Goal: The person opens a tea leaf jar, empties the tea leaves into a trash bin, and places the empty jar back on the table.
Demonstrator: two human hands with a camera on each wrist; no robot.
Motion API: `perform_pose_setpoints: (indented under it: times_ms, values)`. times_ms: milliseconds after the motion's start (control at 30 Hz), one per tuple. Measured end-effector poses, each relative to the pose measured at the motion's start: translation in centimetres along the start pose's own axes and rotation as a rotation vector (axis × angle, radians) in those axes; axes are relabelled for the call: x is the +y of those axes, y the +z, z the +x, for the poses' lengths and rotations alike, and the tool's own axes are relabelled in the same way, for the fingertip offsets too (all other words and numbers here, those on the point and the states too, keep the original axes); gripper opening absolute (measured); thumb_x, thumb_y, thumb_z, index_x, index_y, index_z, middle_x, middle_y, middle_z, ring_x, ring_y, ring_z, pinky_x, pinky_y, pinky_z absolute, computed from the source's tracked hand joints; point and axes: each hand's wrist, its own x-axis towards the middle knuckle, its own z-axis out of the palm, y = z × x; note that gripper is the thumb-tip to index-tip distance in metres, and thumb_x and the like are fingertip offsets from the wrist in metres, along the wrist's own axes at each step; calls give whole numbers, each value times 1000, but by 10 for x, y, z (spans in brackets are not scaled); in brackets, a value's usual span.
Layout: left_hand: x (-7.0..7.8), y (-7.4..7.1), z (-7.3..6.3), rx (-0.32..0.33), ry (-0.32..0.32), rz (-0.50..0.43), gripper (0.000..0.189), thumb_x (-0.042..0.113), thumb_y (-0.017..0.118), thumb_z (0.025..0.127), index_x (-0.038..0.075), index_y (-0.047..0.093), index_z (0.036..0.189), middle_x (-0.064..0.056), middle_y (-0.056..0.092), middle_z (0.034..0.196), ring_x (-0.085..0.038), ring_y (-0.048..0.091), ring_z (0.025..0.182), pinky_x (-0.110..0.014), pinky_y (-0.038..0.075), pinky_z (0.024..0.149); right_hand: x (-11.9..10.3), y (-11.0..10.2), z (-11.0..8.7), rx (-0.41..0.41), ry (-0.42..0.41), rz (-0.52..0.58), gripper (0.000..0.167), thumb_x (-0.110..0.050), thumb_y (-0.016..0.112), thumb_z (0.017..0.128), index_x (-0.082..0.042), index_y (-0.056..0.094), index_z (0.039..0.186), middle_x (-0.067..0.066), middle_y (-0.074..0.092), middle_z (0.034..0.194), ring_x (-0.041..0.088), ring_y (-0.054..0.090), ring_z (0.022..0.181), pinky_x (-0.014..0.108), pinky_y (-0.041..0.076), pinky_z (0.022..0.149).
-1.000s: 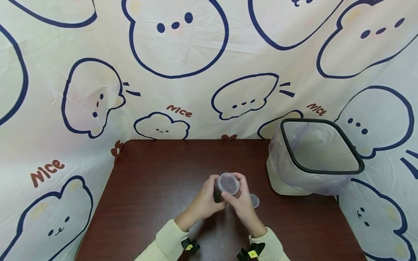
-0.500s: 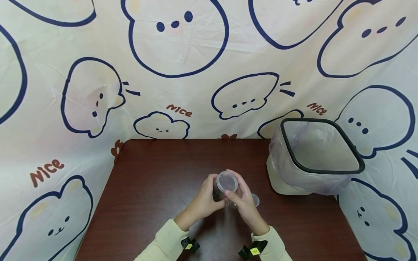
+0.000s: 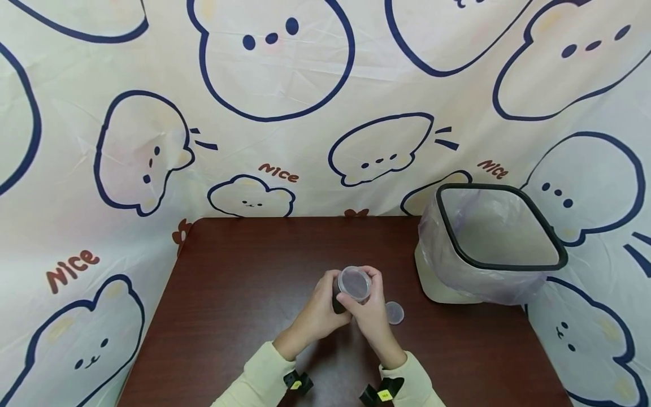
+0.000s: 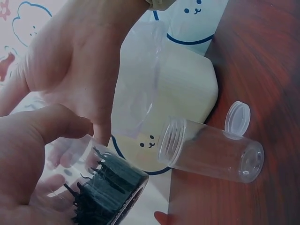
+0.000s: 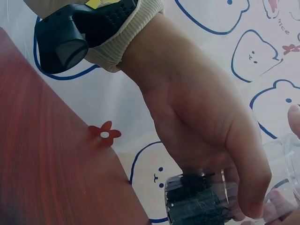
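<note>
left hand (image 3: 321,308) and right hand (image 3: 373,314) with fingers curled round a dark-filled clear jar (image 3: 354,284), held above the brown surface (image 3: 244,305), open bottle (image 4: 211,152) standing there, round lid (image 3: 394,312) near it, lined bin (image 3: 460,280) beyond

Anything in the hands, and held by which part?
A clear jar with dark contents: left hand round its side, right hand near its rim end.

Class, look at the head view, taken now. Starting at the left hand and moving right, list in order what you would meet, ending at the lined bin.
Left hand → held jar → right hand → loose round lid → lined bin.
</note>
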Motion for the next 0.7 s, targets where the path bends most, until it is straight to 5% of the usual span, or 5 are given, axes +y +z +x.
perform_pose_setpoints:
  times_ms: [367,700]
  values:
    - [1,1,-2,-9,-16,-7,74,9,86,75,2,43,134,-12,54,125,-26,52,113,-50,47,96,2,-6,0,-58,23,72,71,1,80,83,4,39,141,16,50,139,25,50,124,35,42,103]
    - [2,-2,-3,-17,-12,-18,72,8,85,77,0,42,134,-14,54,124,-27,53,114,-52,45,99,0,-17,3,-181,41,51,70,-1,75,88,-2,43,149,21,46,146,23,47,128,34,40,106]
